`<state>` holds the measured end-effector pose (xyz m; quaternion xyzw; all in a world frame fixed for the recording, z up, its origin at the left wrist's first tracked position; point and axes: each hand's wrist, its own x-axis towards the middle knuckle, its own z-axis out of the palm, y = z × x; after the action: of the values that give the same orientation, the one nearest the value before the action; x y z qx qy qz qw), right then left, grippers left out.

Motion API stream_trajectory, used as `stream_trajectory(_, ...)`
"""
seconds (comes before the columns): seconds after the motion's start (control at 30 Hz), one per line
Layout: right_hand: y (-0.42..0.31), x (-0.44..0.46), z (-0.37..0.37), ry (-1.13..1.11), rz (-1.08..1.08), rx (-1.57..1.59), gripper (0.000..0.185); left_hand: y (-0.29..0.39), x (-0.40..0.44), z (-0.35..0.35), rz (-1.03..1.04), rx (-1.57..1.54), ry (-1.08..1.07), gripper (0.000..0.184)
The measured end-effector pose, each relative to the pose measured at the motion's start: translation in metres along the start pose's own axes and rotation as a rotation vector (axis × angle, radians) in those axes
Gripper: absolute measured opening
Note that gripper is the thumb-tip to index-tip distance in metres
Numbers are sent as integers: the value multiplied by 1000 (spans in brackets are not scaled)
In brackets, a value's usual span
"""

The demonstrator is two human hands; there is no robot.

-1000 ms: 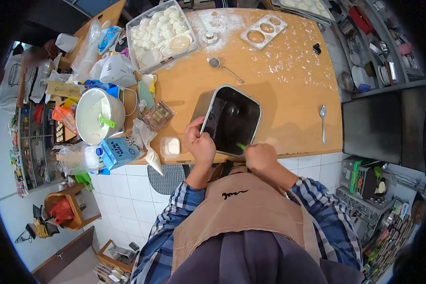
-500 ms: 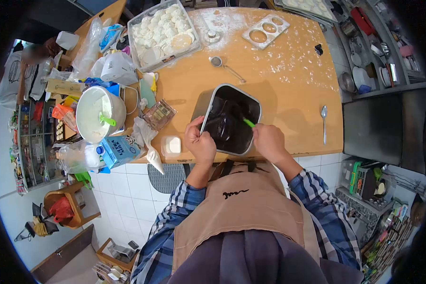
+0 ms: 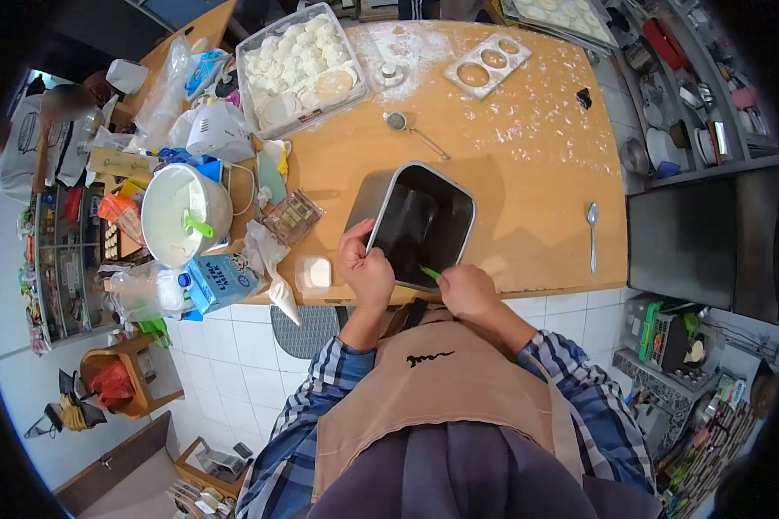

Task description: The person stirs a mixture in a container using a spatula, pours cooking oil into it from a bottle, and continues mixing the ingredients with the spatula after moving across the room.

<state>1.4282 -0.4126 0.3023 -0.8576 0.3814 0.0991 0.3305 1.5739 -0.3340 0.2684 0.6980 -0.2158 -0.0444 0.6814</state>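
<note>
A deep metal container (image 3: 368, 201) with a dark glossy mixture inside is tilted toward me at the table's near edge. My left hand (image 3: 366, 266) grips its left rim, the fingers closed around it. Closed round a green-handled utensil (image 3: 430, 272) is my right hand (image 3: 469, 292), low at the container's near right corner. The utensil's far end is inside the container and hidden in the dark mixture. A small clear tub (image 3: 318, 273) with something white stands left of my left hand.
On the left are a white bowl (image 3: 151, 216) with a green utensil, a milk carton (image 3: 220, 282) and a mixer (image 3: 219, 130). Further back lie a box of white pieces (image 3: 299, 60), a small strainer (image 3: 397, 121) and a mould (image 3: 488, 65). A spoon (image 3: 592, 238) is at right.
My right hand first moved up and right along the container with the green-handled utensil, then came back down and left toward the near edge. My left hand has kept its grip on the rim.
</note>
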Motion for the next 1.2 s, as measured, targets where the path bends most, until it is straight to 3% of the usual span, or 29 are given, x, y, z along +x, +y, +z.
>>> stream_trajectory(0.07,3,8,-5,127,-91,103,22,0,-4,-2,-20,6,-4,16)
stream_trajectory(0.1,4,15,-10,224,-38,108,22,0,-4,-2,-33,11,-3,16)
stream_trajectory(0.2,20,25,-4,121,68,-108,22,-2,-3,-2,-13,14,-1,15)
stream_trajectory(0.33,3,5,8,48,-81,-16,21,-3,-1,0,-51,-29,21,15)
stream_trajectory(0.37,4,8,1,100,-128,47,22,0,-1,0,-38,-9,14,16)
stream_trajectory(0.47,1,22,-27,245,41,-101,24,6,-1,1,-27,11,13,16)
stream_trajectory(0.63,-4,0,4,-18,-50,-159,20,1,-1,1,-25,27,6,16)
stream_trajectory(0.73,-8,11,-18,166,-105,84,19,0,-2,2,-51,-17,21,16)
stream_trajectory(0.77,-6,19,-23,220,8,-14,20,0,-1,1,-39,-7,12,16)
stream_trajectory(0.9,9,12,5,4,46,-138,23,-2,1,0,-33,-8,15,16)
stream_trajectory(1.03,2,12,-6,98,-115,97,23,0,-1,0,-67,-27,15,16)
stream_trajectory(1.13,0,24,-30,154,112,-119,24,-3,0,-2,-63,-7,7,14)
stream_trajectory(1.2,12,19,-6,94,7,-121,24,-15,-1,-4,-64,10,17,9)
